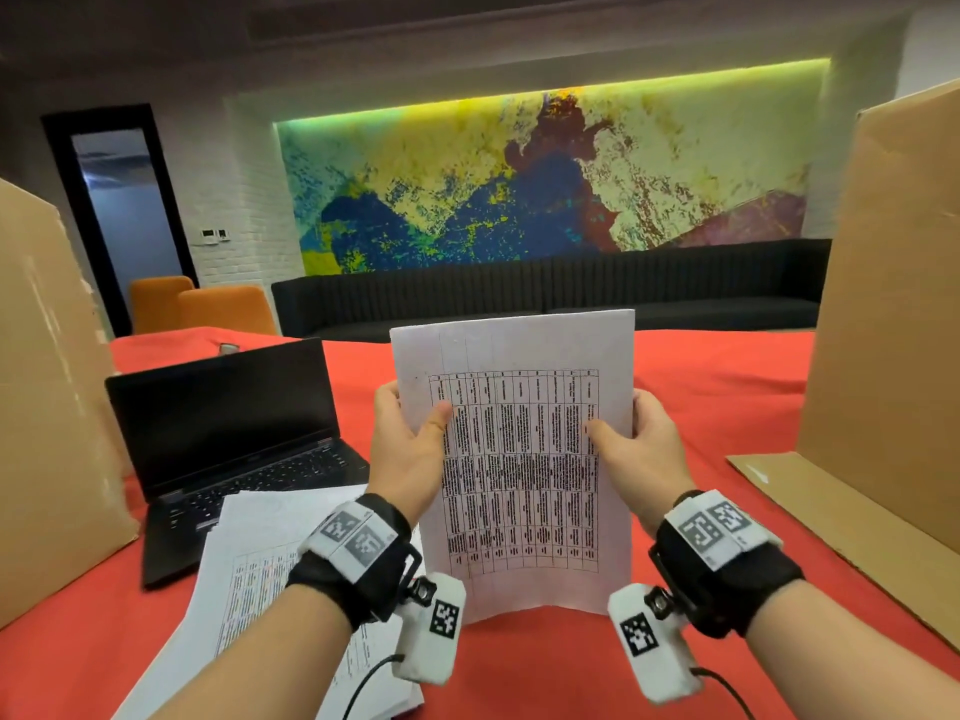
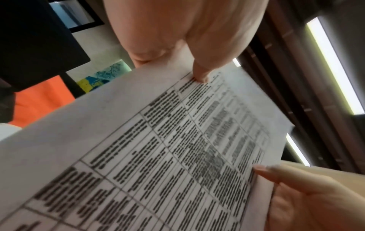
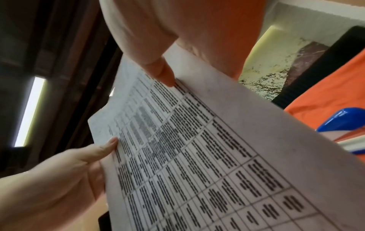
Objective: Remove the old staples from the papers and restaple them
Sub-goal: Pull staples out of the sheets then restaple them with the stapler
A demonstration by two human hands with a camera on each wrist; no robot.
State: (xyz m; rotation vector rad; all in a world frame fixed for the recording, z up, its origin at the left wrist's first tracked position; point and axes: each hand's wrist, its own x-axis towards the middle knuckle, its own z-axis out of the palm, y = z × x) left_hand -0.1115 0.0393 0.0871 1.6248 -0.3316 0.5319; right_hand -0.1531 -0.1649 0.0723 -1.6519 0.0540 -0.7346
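The person holds a printed sheet of paper (image 1: 519, 459) upright, its bottom edge resting on the red tablecloth (image 1: 701, 387). The left hand (image 1: 410, 449) grips the sheet's left edge, thumb on the front and fingers behind. The right hand (image 1: 641, 449) grips the right edge the same way. The sheet has a table of dark text on it. No staple can be seen on it, so it is hard to tell if it is one page or a few.

If it is a few pages and they slip apart, the edges would not line up, and a new staple would go in crooked. A loose grip could cause that. The sheet also bends near the bottom, so it could crease if pushed down hard.

Left of the sheet lies a pile of more printed papers (image 1: 249, 579), partly on top of an open black laptop (image 1: 228, 433). A blue stapler (image 3: 343, 120) sits just right of the sheet, seen only from the right wrist. Tall cardboard panels (image 1: 888, 314) stand on both sides of the sheet. Far behind it are a black sofa (image 1: 545, 288), orange chairs (image 1: 218, 309) and a big colourful wall painting (image 1: 545, 174).
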